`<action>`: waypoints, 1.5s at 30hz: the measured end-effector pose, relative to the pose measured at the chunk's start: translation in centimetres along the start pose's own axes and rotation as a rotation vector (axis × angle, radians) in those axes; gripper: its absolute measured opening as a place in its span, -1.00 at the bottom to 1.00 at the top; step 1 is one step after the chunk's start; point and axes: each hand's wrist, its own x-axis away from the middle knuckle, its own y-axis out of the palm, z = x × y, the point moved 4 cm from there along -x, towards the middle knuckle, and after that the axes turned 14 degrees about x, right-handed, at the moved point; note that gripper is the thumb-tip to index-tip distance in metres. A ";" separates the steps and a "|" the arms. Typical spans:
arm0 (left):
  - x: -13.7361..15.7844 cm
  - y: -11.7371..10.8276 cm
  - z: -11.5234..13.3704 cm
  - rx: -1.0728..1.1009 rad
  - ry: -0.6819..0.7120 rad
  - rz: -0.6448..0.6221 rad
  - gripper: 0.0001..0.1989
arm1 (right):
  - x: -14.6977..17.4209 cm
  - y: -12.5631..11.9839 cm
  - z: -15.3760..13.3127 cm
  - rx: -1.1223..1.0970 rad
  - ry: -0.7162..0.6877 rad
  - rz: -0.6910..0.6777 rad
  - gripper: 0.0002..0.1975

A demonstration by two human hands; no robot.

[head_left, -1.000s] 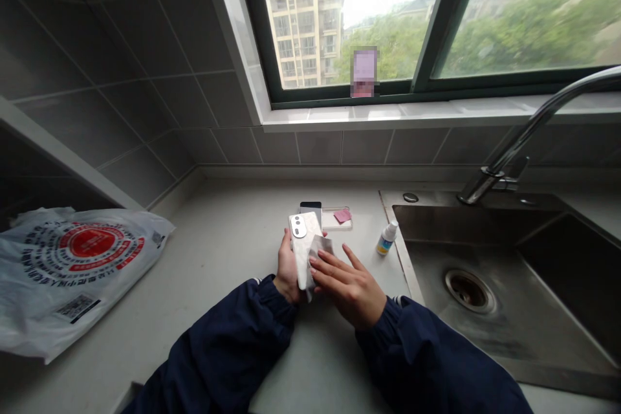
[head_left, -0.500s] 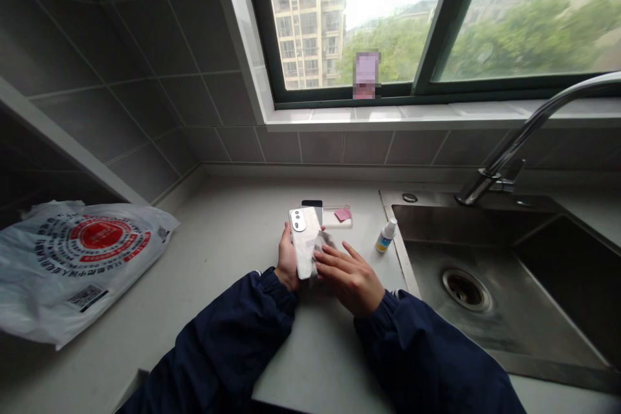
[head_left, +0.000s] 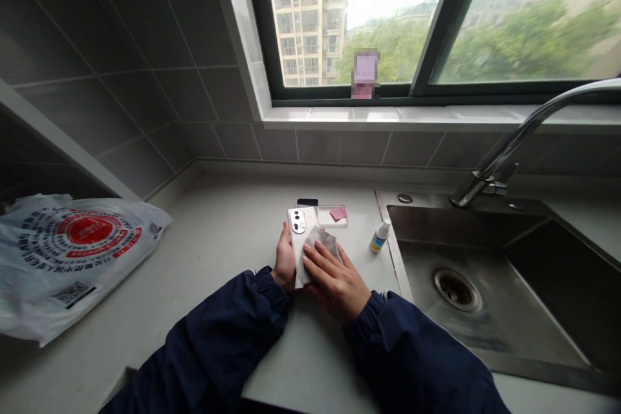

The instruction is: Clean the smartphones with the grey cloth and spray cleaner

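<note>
My left hand (head_left: 284,260) grips a white phone (head_left: 310,215) along its left edge, camera side up, tilted above the counter. A thin grey cloth (head_left: 326,239) lies over the lower part of the phone's back. On that cloth rest the fingers of my right hand (head_left: 338,281), pressing it against the phone; its thumb is hidden. Just behind the phone, a dark-topped phone-like slab (head_left: 307,202) shows in part. Beside it lies a clear phone case (head_left: 334,225) with a small pink piece (head_left: 338,214) on it.
A small white-capped spray bottle (head_left: 380,237) stands right of my hands, close to the rim of a steel sink (head_left: 398,272). Over the sink arches a chrome faucet (head_left: 504,142). A white plastic bag (head_left: 33,301) with red print sits on the counter at left.
My right hand has brought the cloth left and onto the phone's back; before, it was at the phone's right edge. My left hand keeps its hold. The view has shifted slightly.
</note>
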 end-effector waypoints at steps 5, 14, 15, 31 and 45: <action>0.2 0.4 0.4 0.043 0.058 -0.009 -0.21 | -0.1 -1.3 0.6 -0.033 0.064 0.144 -0.73; 0.1 0.2 1.8 0.005 0.122 -0.060 -0.23 | -0.3 -2.6 1.4 -0.254 0.224 0.282 -0.79; 0.1 0.3 1.9 0.002 0.128 -0.058 -0.23 | -0.3 -2.7 1.5 -0.286 0.250 0.278 -0.79; 0.1 -0.3 1.8 -0.283 0.155 0.030 -0.38 | 1.3 0.0 1.9 -0.420 0.510 0.038 -0.70; 0.1 0.3 2.2 -0.460 0.209 -0.083 -0.42 | 1.7 2.1 3.5 -1.177 0.998 -0.142 -0.62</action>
